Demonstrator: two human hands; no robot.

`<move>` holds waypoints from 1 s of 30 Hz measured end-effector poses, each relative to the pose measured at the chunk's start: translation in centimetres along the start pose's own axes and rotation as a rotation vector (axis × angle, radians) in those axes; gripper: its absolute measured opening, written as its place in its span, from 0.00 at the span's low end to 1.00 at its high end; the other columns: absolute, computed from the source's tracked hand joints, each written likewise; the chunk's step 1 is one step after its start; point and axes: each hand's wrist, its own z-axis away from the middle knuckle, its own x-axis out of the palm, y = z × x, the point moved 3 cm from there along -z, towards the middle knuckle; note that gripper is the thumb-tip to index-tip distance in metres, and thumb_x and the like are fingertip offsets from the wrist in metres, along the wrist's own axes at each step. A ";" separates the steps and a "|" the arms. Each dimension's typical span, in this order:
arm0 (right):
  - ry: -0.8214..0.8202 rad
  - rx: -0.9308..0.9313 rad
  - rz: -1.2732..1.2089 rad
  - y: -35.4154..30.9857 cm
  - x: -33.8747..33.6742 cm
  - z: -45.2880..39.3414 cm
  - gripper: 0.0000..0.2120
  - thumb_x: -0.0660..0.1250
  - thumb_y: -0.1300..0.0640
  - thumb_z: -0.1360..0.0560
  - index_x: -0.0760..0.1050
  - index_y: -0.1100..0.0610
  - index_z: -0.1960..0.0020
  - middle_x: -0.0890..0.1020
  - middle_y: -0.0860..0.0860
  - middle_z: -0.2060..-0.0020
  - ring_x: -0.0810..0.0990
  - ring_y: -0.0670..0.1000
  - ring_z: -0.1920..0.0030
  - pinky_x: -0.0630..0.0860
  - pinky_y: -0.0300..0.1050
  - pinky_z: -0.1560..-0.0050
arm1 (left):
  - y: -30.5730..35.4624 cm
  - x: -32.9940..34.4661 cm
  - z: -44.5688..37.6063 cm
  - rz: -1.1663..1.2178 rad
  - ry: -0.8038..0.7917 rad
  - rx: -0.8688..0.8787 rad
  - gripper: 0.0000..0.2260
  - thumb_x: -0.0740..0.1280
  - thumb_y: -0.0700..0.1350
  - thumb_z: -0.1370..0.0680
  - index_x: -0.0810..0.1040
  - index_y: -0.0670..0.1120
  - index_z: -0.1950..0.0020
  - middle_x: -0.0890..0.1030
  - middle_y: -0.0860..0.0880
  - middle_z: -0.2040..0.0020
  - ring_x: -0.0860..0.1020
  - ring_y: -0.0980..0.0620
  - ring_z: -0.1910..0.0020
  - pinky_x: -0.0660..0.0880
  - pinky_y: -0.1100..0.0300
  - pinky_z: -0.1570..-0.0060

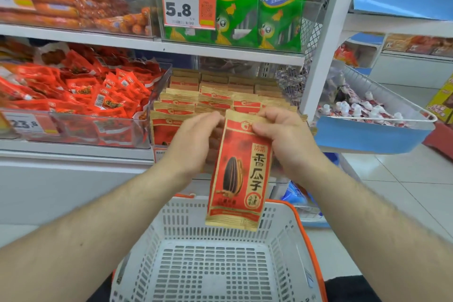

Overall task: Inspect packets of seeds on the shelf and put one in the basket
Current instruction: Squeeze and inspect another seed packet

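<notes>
Red seed packet [239,171], both hands pinching, above basket [171,228]

seed packet [239,171]: matt kraft-look paper with red print. basket [215,260]: white perforated plastic, orange rim. bins [157,86]: clear glossy plastic. floor tiles [402,174]: glossy.

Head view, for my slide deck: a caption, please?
Both hands hold a red-and-gold sunflower seed packet above a white plastic basket.

1 head-worn wide-angle view looks forward and down. It sits close to the shelf [152,44], with the basket [282,240] directly below.
</notes>
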 end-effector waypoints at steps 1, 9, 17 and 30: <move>-0.011 -0.016 0.042 0.4 0.3 0.0 0.11 0.63 0.66 0.21 0.74 0.56 0.61 0.79 0.52 0.71 0.79 0.52 0.69 0.78 0.48 0.64 | -0.4 0.4 0.4 0.079 -0.074 -0.085 0.19 0.55 0.51 0.16 0.79 0.43 0.56 0.82 0.48 0.66 0.80 0.49 0.66 0.75 0.59 0.65; 0.052 -0.093 0.170 3.5 0.9 1.1 0.04 0.68 0.61 0.22 0.76 0.54 0.55 0.83 0.50 0.63 0.83 0.49 0.63 0.80 0.45 0.63 | -4.0 0.7 2.6 0.280 -0.068 -0.141 0.15 0.57 0.50 0.16 0.80 0.43 0.42 0.86 0.41 0.49 0.85 0.43 0.50 0.81 0.48 0.47; 0.023 0.052 -0.061 4.3 0.5 2.1 0.15 0.61 0.54 0.18 0.80 0.62 0.56 0.84 0.56 0.65 0.83 0.53 0.65 0.81 0.44 0.64 | -3.5 0.9 3.4 0.405 -0.074 -0.236 0.18 0.57 0.52 0.16 0.80 0.42 0.39 0.85 0.41 0.48 0.84 0.42 0.48 0.80 0.46 0.47; -0.068 0.088 0.094 5.8 1.3 3.1 0.20 0.62 0.52 0.19 0.78 0.70 0.56 0.84 0.63 0.62 0.81 0.59 0.65 0.78 0.55 0.59 | -3.5 0.2 3.3 0.432 -0.002 -0.291 0.19 0.55 0.53 0.15 0.80 0.42 0.39 0.85 0.40 0.49 0.85 0.40 0.49 0.80 0.42 0.47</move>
